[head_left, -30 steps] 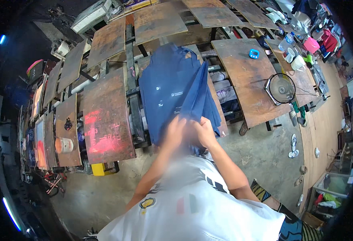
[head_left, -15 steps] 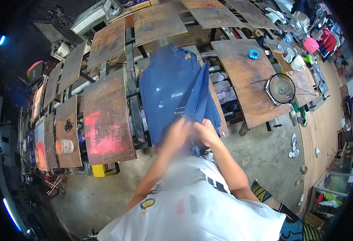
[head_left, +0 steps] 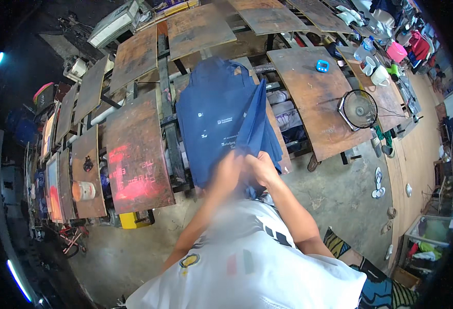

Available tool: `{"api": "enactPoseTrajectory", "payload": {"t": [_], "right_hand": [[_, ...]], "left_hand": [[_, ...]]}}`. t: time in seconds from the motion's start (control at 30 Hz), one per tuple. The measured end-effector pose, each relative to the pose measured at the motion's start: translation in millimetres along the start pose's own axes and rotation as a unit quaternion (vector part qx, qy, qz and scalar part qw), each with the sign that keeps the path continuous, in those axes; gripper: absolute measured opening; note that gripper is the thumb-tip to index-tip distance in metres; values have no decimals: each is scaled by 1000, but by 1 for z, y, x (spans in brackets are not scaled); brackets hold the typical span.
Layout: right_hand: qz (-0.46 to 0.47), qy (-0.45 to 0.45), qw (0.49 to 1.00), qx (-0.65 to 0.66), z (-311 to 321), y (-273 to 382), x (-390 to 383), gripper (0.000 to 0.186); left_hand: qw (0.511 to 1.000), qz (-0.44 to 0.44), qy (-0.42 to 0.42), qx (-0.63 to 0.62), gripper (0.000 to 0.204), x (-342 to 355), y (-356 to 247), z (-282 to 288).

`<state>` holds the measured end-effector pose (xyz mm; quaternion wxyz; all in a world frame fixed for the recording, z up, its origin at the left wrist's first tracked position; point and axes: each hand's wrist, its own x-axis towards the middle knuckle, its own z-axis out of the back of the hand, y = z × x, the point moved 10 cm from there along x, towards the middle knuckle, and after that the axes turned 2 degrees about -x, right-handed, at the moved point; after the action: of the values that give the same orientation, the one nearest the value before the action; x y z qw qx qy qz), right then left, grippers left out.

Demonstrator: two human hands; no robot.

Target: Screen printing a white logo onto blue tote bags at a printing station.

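A stack of navy blue cloth tote bags with small white print lies on a board before me, handles at the far end. Its right side is lifted into loose folds. My right hand is closed on the near right part of the bag cloth, thumb uppermost. Right beside it, my left hand is at the near edge of the same cloth. Blur covers the left fingers, so their grip cannot be made out.
Stained wooden boards rest on dark metal frames, with gaps between them. On the right stand a small round fan, a blue timer and a white mug. To the left is a paint-smeared bucket.
The view has shifted slightly. Both hands stay close together at the bag's near edge, and the folds on the right have barely moved.
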<state>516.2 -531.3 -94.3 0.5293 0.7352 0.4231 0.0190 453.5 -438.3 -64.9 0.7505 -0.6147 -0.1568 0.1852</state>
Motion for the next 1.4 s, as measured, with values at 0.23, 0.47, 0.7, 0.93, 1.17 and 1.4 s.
{"api": "enactPoseTrajectory", "payload": {"t": [0.23, 0.47, 0.7, 0.93, 1.17, 1.4], "right_hand": [[23, 13, 1000, -3, -1, -10, 7, 13], [35, 27, 999, 0, -7, -1, 0, 13], [119, 7, 990, -81, -8, 13, -5, 13], [2, 65, 998, -10, -4, -8, 3, 9], [68, 136, 980, -130, -22, 12, -8, 17], [82, 151, 970, -171, -11, -5, 4, 20]], "left_hand": [[973, 102, -18, -205, 18, -4, 52, -5], [932, 150, -17, -331, 22, -6, 47, -10], [919, 162, -18, -359, 23, -5, 55, -10], [957, 103, -13, -271, 26, -2, 55, -1], [956, 118, -23, -266, 25, -1, 55, 6], [906, 162, -30, -390, 25, -9, 37, -3]]}}
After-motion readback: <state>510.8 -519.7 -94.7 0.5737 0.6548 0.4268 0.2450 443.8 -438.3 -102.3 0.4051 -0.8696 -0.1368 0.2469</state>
